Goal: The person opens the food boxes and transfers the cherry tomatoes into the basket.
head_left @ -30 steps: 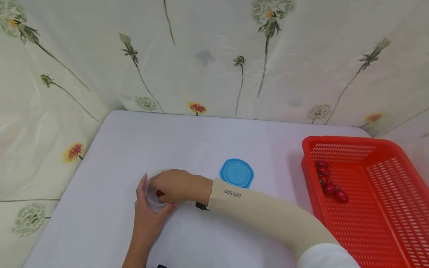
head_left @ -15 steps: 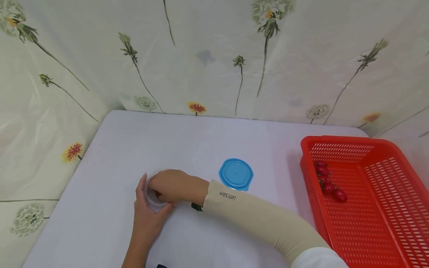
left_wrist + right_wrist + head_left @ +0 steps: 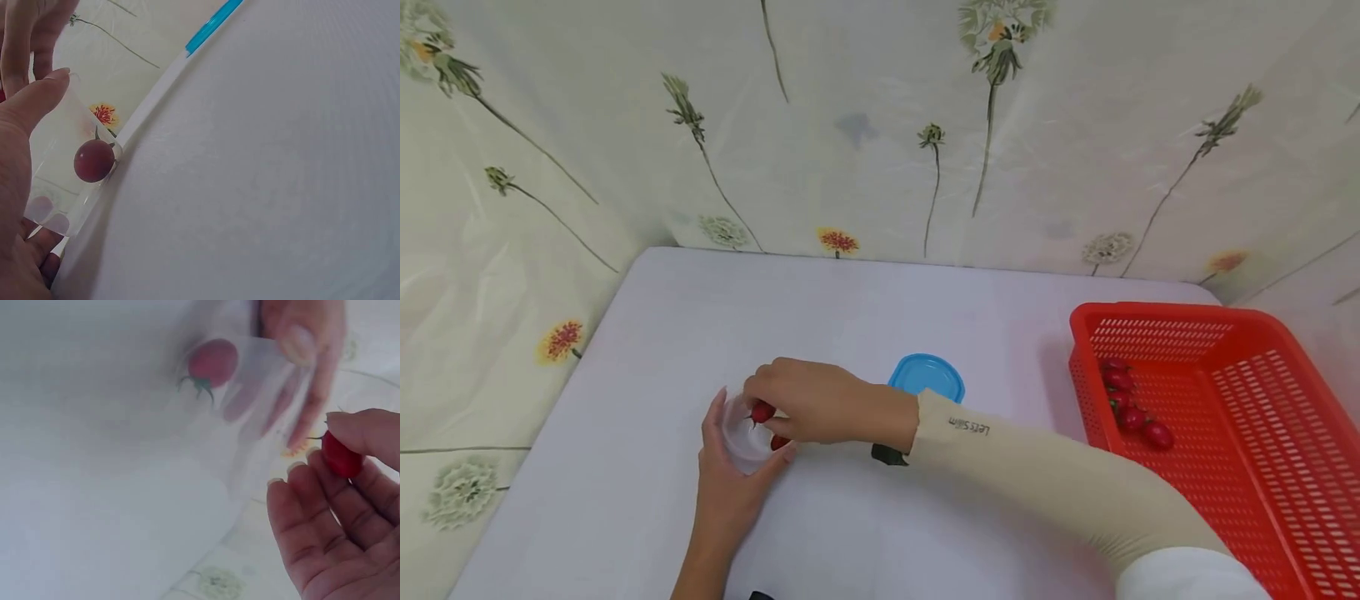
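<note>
My left hand (image 3: 726, 487) grips a clear plastic container (image 3: 741, 454) on the table, thumb and fingers curved round its wall. One cherry tomato (image 3: 94, 160) with green sepals lies at the container's bottom and shows through the side. My right hand (image 3: 816, 406) is over the container's mouth. Between thumb and fingers it pinches a second cherry tomato (image 3: 342, 455), its thin stem pointing out from the fingertips. The remaining right fingers are spread loosely in the right wrist view.
A blue lid (image 3: 928, 375) lies on the white table (image 3: 850, 317), partly behind the right forearm. At right stands a red slotted basket (image 3: 1217, 483) with several cherry tomatoes (image 3: 1131, 417) along its left side. A flower-patterned sheet (image 3: 850, 183) hangs behind the table.
My right hand has risen out of the container and shifted slightly right, with a cherry tomato now visible in its fingers. The left hand stays round the container.
</note>
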`<state>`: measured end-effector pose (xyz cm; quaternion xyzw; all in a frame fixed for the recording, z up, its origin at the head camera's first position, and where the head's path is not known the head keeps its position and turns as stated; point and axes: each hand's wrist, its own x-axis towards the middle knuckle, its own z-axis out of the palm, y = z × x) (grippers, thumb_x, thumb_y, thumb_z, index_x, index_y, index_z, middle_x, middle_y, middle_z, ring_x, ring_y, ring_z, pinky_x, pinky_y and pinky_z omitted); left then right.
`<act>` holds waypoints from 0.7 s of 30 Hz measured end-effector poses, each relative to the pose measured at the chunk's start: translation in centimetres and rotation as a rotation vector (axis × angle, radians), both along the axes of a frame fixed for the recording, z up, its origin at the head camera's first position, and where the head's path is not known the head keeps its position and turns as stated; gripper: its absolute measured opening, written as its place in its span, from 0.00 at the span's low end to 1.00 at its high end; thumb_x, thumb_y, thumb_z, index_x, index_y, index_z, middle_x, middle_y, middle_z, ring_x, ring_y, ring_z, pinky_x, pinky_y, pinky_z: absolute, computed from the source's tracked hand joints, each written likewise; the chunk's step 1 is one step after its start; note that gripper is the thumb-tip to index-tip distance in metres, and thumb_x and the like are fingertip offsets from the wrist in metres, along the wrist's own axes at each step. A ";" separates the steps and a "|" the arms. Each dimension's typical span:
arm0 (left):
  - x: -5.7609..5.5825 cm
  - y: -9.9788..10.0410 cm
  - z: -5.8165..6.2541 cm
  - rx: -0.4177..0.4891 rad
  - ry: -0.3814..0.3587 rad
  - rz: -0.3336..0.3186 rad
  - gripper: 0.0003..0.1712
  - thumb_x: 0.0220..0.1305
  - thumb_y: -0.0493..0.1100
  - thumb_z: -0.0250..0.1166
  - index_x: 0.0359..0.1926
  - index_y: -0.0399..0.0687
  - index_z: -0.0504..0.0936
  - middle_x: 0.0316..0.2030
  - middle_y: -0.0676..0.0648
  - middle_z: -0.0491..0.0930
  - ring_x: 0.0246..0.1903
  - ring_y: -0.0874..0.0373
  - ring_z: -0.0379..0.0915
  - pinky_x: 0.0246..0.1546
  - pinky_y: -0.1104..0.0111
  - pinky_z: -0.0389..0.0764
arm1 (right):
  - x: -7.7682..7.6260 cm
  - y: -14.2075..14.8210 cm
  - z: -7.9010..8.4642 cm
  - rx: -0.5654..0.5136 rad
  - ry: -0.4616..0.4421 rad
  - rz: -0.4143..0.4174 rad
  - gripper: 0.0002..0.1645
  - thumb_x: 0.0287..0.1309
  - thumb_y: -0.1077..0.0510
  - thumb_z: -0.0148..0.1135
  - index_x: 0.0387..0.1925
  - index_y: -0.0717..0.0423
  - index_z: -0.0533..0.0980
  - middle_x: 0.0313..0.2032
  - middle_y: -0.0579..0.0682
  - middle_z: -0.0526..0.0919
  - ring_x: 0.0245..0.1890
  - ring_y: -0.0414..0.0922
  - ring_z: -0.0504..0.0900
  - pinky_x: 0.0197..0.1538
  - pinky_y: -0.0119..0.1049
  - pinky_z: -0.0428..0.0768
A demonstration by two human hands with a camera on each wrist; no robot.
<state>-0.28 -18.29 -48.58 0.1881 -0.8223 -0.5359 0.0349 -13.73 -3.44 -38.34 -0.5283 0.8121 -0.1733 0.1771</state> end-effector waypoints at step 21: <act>-0.1 0.1 -0.1 -0.022 -0.014 0.008 0.67 0.53 0.63 0.81 0.82 0.81 0.43 0.76 0.61 0.61 0.73 0.45 0.54 0.67 0.38 0.66 | 1.6 18.9 7.8 -0.392 0.021 -0.417 0.26 0.55 0.60 0.81 0.54 0.43 0.80 0.49 0.34 0.83 0.48 0.35 0.82 0.43 0.34 0.87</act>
